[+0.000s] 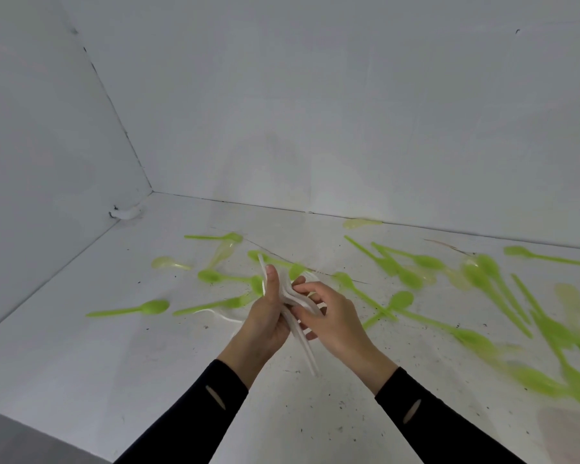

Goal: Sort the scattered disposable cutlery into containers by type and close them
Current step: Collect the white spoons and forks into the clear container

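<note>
A bundle of white plastic forks [302,333] is held upright between both hands above the middle of the white floor. My left hand [268,316] wraps around the bundle with the thumb up. My right hand [329,316] pinches the same forks from the right side. One white fork [221,314] lies on the floor just left of my hands. Several green spoons lie scattered around, such as a spoon [131,309] at the left and a spoon [395,301] to the right. Pale translucent yellow cutlery [169,262] lies further back.
White walls meet in a corner [152,192] at the back left. A dense, blurred heap of green spoons [549,363] fills the right side. A translucent container [570,433] shows faintly at the bottom right. A grey strip [21,440] lies at the bottom left.
</note>
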A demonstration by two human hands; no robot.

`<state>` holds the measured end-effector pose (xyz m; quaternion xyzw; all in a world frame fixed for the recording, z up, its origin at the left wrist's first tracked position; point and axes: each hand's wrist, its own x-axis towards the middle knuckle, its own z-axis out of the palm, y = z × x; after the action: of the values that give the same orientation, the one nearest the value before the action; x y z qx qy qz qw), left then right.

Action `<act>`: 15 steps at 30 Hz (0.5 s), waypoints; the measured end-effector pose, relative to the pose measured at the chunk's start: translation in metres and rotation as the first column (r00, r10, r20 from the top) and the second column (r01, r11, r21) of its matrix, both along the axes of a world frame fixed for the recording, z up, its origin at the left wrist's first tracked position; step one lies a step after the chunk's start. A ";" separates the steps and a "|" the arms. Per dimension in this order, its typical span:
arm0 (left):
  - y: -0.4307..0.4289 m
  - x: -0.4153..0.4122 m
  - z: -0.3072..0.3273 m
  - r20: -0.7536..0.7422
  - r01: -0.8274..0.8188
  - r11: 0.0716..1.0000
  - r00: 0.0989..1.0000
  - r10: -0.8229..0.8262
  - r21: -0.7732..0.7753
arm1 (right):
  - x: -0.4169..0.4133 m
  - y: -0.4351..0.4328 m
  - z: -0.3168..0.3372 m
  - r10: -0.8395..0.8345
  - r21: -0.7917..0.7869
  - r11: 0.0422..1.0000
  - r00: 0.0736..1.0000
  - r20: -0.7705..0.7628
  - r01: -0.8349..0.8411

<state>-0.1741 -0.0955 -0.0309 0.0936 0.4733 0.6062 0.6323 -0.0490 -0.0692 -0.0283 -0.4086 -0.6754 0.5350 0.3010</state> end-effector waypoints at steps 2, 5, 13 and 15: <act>0.001 0.002 0.001 0.035 -0.078 0.997 0.996 0.078 -0.007 | -0.003 -0.003 -0.004 0.043 0.039 0.998 0.998 0.046 -0.045; 0.000 0.003 0.005 0.031 -0.157 0.988 0.987 0.157 -0.013 | -0.007 -0.008 -0.006 0.127 0.036 0.991 0.989 0.083 -0.130; -0.012 -0.010 0.010 -0.067 0.091 0.996 0.994 -0.089 0.022 | 0.001 0.003 -0.002 0.248 -0.114 0.961 0.968 -0.049 -0.252; -0.013 -0.016 0.008 -0.018 0.085 0.993 0.996 -0.084 0.079 | -0.001 0.002 -0.001 0.264 -0.123 0.955 0.963 -0.062 -0.270</act>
<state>-0.1905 -0.1085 -0.0232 0.1431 0.4491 0.5964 0.6497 -0.0499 -0.0670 -0.0291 -0.3203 -0.6813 0.6226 0.2138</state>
